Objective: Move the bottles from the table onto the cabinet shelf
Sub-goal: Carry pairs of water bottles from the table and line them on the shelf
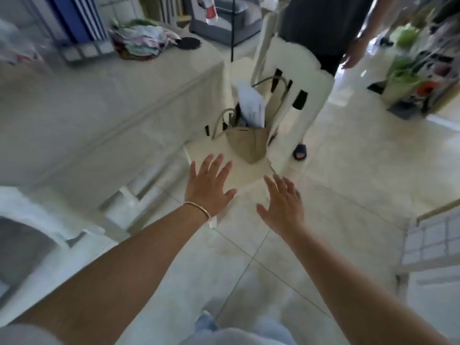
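Left hand point(207, 186), bangle point(198, 207) at wrist, and right hand point(282, 202): both spread flat, empty, above tiled floor point(348, 170). Just beyond hands: chair point(281, 115) bearing tan bag point(249, 143). Left of chair: table point(104, 108). Bottles indiscernible in blur.

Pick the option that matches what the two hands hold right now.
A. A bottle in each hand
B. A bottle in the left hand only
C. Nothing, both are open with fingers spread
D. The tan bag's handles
C: the left hand and right hand are both open, fingers spread, empty above the tiled floor; the tan bag stands untouched beyond them.
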